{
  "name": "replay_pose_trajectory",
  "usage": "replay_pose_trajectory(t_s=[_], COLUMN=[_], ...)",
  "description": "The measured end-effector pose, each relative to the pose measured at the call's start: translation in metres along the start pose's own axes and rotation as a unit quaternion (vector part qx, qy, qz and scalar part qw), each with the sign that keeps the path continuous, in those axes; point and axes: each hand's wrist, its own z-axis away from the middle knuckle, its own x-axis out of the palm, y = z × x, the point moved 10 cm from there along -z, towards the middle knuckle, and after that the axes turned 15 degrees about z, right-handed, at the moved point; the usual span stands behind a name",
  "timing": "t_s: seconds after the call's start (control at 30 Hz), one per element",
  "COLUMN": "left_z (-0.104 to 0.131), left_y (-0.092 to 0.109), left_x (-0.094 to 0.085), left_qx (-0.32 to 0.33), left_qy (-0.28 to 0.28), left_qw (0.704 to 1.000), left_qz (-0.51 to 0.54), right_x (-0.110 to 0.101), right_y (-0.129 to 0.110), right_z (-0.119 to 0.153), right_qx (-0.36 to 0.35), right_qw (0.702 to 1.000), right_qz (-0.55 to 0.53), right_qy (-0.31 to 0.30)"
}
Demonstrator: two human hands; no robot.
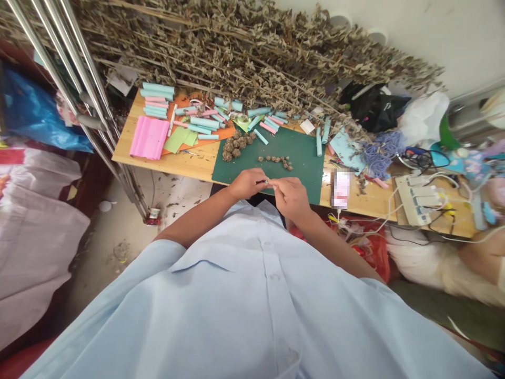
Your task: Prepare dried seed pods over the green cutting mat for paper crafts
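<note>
My left hand (248,183) and my right hand (291,197) meet at the fingertips over the front edge of a green cutting mat (303,150). Both are closed in a pinch around something small between them, too hidden to name. Just beyond my fingers, a short row of small brown balls (276,159) lies on the mat. Further left sits a heap of larger brown balls (236,146) of what looks like crumbled dried plant. A light-blue paper roll (261,137) rests at the mat's back edge.
Dried leafy stalks (236,52) are piled along the back. Blue and pink paper rolls (203,123) and a pink paper stack (149,138) cover the table's left side. To the right are a phone (341,189), purple string (381,152) and a power strip (418,197). Metal poles (84,79) stand left.
</note>
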Motion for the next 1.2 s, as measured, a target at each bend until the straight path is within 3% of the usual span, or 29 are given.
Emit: replay_pose_trajectory(t_s=[0.4,0.47,0.6,0.77,0.9,1.03,1.2], left_z=[0.001,0.001,-0.001,0.0,0.002,0.008,0.014], left_y=[-0.005,-0.005,-0.006,-0.01,-0.014,-0.022,-0.026], left_x=[0.0,0.0,-0.001,-0.004,-0.015,-0.028,-0.029], left_qx=[-0.009,-0.014,-0.031,-0.059,-0.098,-0.176,-0.241], left_qy=[0.002,0.003,0.01,0.02,0.088,0.196,0.294], left_qw=[1.0,0.999,0.999,0.997,0.988,0.945,0.828], left_qz=[0.029,0.034,0.041,0.047,0.082,0.193,0.413], right_x=[0.011,0.004,-0.008,0.007,0.025,0.042,0.055], right_y=[0.008,0.014,0.043,0.058,0.061,0.065,0.062], right_z=[-0.009,-0.007,0.004,0.022,0.037,0.045,0.044], right_qx=[0.022,0.049,0.171,0.226,0.254,0.284,0.291], right_qw=[1.0,0.999,0.978,0.959,0.947,0.933,0.898], right_qz=[0.013,-0.022,-0.103,-0.161,-0.19,-0.218,-0.33], right_qy=[-0.016,0.004,0.061,0.057,0.048,0.033,0.02])
